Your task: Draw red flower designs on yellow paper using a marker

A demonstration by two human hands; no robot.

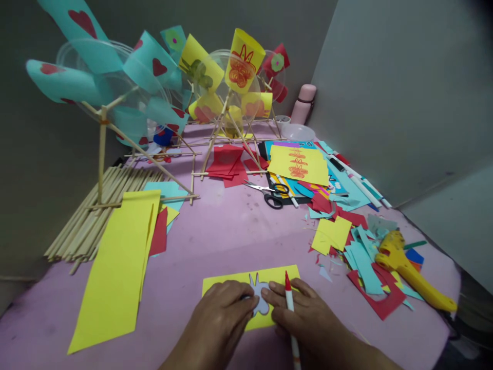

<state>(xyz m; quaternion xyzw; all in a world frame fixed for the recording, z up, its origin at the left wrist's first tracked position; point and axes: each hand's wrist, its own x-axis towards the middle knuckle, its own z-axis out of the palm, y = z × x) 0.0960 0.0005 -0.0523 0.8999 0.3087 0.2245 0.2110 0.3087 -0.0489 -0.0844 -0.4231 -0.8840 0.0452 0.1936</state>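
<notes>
A yellow paper strip (290, 271) lies flat near the table's front edge. On it rests a small pale lilac butterfly cutout (262, 305) with two pointed antennae. My left hand (231, 306) has its fingers bunched on the cutout's left wing. From the other side, the fingertips of my right hand (298, 308) touch the right wing. That hand also grips a white felt-tip marker (289, 298), its red tip uncapped and pointing away from me. Parts of the strip are hidden under both hands.
Pinwheels on stick frames, one turquoise (150, 61) and one yellow (241, 61), stand at the back. Wooden sticks (92, 216) and yellow strips (115, 262) lie left. Scissors (269, 191) rest mid-table. Paper scraps (362, 262) and a yellow glue gun (412, 272) are right.
</notes>
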